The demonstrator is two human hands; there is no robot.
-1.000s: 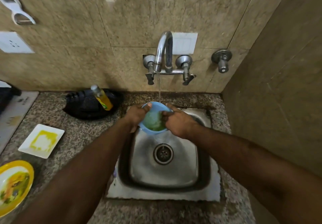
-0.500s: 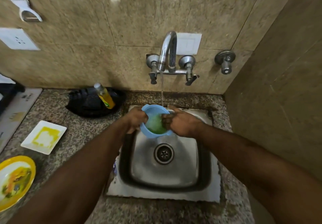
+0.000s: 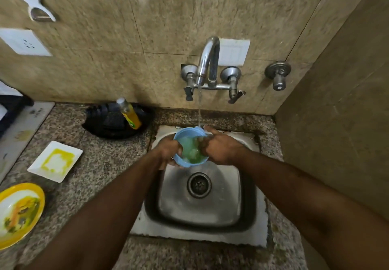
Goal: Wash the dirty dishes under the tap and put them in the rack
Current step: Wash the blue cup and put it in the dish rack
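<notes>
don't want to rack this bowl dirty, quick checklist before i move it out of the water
1. Tap running: ok.
2. Left hand grips blue bowl: ok.
3. Right hand rubbing inside bowl: ok.
4. Bowl rinsed clean: not ok, greenish residue inside.
5. Black rack has room: cannot tell, a yellow bottle leans in it.
6. Other dishes done: not ok, white square plate and yellow bowl dirty.

The sink (image 3: 200,202) sits at lower centre, the tap (image 3: 207,67) above it on the wall. A bowl (image 3: 190,146) is held over the sink between both hands. At left on the counter (image 3: 101,164) lie a square plate (image 3: 55,161) and a round plate (image 3: 20,215).
</notes>
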